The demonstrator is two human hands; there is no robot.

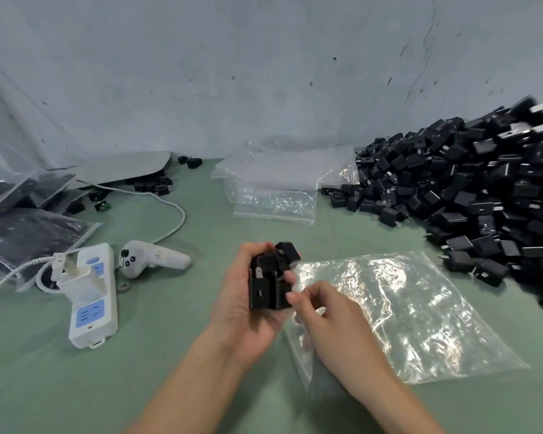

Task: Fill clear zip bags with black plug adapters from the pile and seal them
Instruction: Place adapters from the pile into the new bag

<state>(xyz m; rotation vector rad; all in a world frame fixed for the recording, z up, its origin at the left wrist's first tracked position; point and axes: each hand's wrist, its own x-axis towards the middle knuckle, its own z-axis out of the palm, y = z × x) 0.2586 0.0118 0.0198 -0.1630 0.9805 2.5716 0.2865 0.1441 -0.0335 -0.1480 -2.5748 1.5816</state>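
My left hand (248, 314) grips a clump of several black plug adapters (271, 277) above the green table. My right hand (329, 314) sits just right of the clump, its thumb and fingers pinching the near left edge of a clear zip bag (405, 314) that lies flat on the table. A big pile of black plug adapters (470, 198) fills the right side up to the wall. A stack of unused clear zip bags (276, 186) lies at the back centre.
A white power strip (90, 296) with a plugged charger and cables sits at the left, next to a white controller (151, 258). Filled bags of adapters (22, 227) are stacked at the far left. A few loose adapters (190, 161) lie by the wall.
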